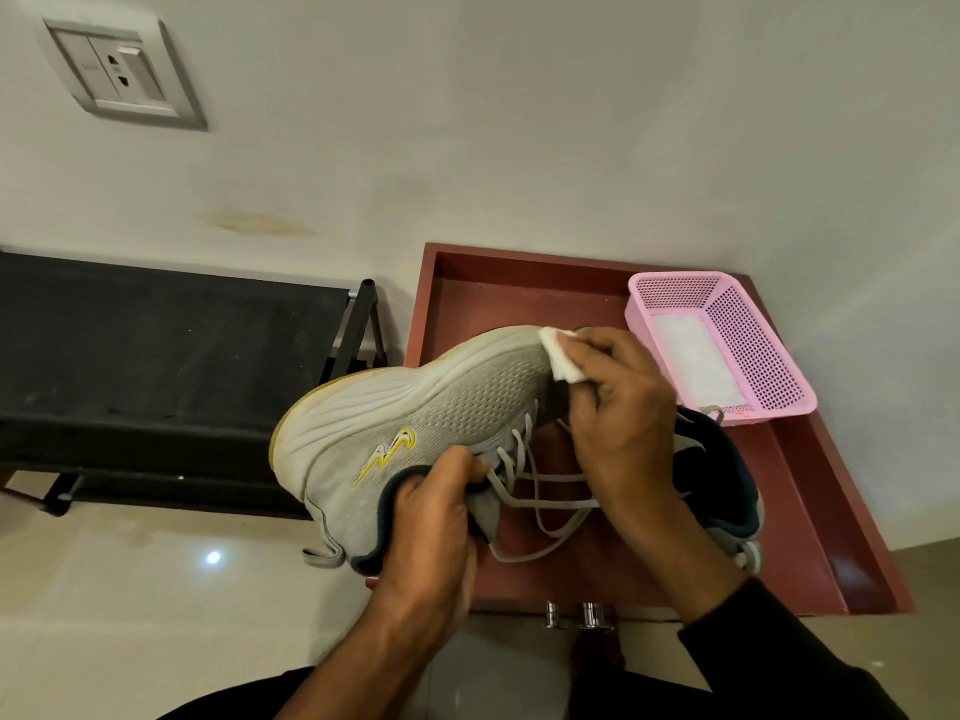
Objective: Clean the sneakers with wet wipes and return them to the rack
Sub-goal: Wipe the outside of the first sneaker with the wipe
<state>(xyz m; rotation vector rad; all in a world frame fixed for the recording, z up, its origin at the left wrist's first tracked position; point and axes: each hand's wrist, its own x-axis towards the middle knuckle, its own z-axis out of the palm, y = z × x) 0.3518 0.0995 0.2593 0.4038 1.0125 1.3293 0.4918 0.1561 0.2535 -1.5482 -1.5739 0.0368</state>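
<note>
Two hands work one grey sneaker (415,407): the left hand (434,517) grips its collar, the right hand (623,423) pinches a white wet wipe (558,356) against its toe.

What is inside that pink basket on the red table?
Inside the pink basket lies something flat and white on its bottom, probably wipes, though that is unclear. The near corner is partly hidden behind the second sneaker and the right hand.

A reddish-brown table (810,511) bears a pink basket (748,350) and, partly hidden, seemingly a second sneaker (722,480).
</note>
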